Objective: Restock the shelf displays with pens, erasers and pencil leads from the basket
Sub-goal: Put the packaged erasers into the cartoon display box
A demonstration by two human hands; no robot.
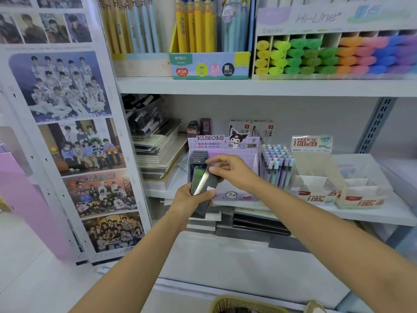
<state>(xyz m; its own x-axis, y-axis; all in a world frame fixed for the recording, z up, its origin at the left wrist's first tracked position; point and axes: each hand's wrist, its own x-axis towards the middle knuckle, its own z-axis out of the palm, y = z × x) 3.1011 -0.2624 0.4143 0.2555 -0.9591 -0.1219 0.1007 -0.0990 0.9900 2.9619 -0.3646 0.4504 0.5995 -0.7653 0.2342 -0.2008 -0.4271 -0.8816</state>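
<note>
Before white shelving point(248, 86) in a stationery shop. Gripping a fanned stack of lead cases point(204, 184) with the left hand point(191, 201), just before the Kuromi display point(209, 141); pinching the top one, apparently, with the right hand point(232, 171). Could spill the loosened stack if pulled askew.

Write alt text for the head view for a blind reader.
A person's left hand holds a fan of dark pencil lead cases while the right hand pinches the top of one, in front of a purple Kuromi display box on a shop shelf. Pastel pens stand to its right; a woven basket shows at the bottom edge.
</note>
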